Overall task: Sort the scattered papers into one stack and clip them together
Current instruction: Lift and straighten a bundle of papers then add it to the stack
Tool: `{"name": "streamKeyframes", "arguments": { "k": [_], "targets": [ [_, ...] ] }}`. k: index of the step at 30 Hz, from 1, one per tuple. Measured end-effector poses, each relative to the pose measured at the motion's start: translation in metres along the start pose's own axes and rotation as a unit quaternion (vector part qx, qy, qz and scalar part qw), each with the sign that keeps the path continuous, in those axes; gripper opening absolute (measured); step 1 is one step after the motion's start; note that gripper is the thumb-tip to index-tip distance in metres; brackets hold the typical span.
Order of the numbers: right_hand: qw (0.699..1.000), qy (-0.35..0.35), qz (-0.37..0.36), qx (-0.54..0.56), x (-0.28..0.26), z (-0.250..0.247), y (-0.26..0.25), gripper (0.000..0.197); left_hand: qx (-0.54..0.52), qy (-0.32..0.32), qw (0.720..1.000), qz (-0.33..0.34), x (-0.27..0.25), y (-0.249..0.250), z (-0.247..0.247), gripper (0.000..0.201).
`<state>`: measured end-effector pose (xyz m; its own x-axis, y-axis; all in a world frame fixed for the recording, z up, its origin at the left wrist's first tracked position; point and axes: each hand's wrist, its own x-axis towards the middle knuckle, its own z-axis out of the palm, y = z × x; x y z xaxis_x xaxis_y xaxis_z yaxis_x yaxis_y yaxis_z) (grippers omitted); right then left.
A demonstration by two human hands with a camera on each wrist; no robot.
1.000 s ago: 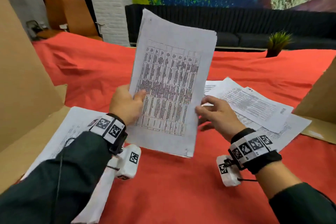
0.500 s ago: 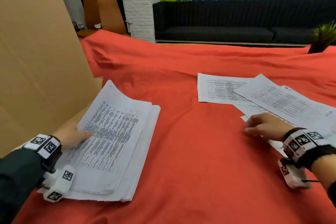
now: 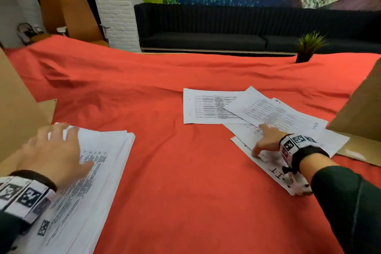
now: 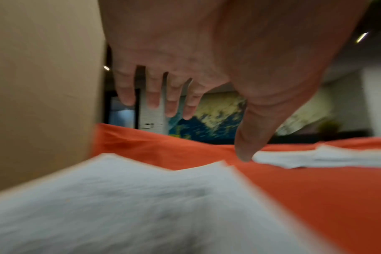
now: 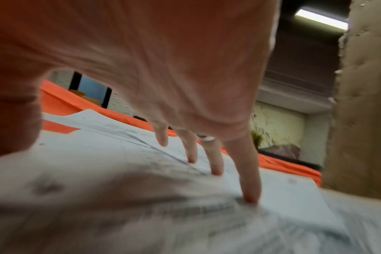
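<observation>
A thick stack of printed papers (image 3: 99, 175) lies on the red cloth at the near left. My left hand (image 3: 55, 150) hovers just above it with fingers spread and straight, holding nothing; the left wrist view shows the hand (image 4: 185, 96) clear of the stack (image 4: 120, 206). At the right, several loose printed sheets (image 3: 266, 113) overlap on the cloth. My right hand (image 3: 266, 140) lies flat on them, straight fingertips (image 5: 250, 197) pressing the sheets (image 5: 120, 154). No clip is in view.
Red cloth (image 3: 185, 181) covers the table between the two paper groups. Cardboard panels stand at the left (image 3: 18, 109) and right (image 3: 358, 113) edges. A small potted plant (image 3: 309, 47) sits at the far right; a dark sofa is behind.
The stack that both hands held upright now lies on the cloth at the left. My left hand has lifted off it, and my right hand has moved right onto the loose sheets.
</observation>
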<state>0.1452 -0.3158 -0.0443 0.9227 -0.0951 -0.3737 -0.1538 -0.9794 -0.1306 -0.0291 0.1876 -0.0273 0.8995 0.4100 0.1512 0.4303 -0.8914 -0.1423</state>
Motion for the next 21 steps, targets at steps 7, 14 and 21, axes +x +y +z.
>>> {"name": "streamKeyframes", "arguments": {
  "k": [7, 14, 21],
  "targets": [
    [0.995, 0.019, -0.013, -0.1, 0.032, -0.024, -0.007, 0.077, -0.124, -0.097, 0.975, 0.155, 0.029, 0.191, -0.049, 0.075],
    [0.998, 0.016, -0.014, -0.059, 0.052, -0.019, -0.009, 0.076, -0.177, -0.17, 0.963, 0.112, 0.074, 0.303, -0.011, 0.101],
    [0.982, -0.11, -0.072, 0.134, 0.052, -0.061, 0.011, 0.081, -0.289, -0.17, 0.942, 0.021, 0.118, 0.324, 0.0, 0.024]
  ]
}}
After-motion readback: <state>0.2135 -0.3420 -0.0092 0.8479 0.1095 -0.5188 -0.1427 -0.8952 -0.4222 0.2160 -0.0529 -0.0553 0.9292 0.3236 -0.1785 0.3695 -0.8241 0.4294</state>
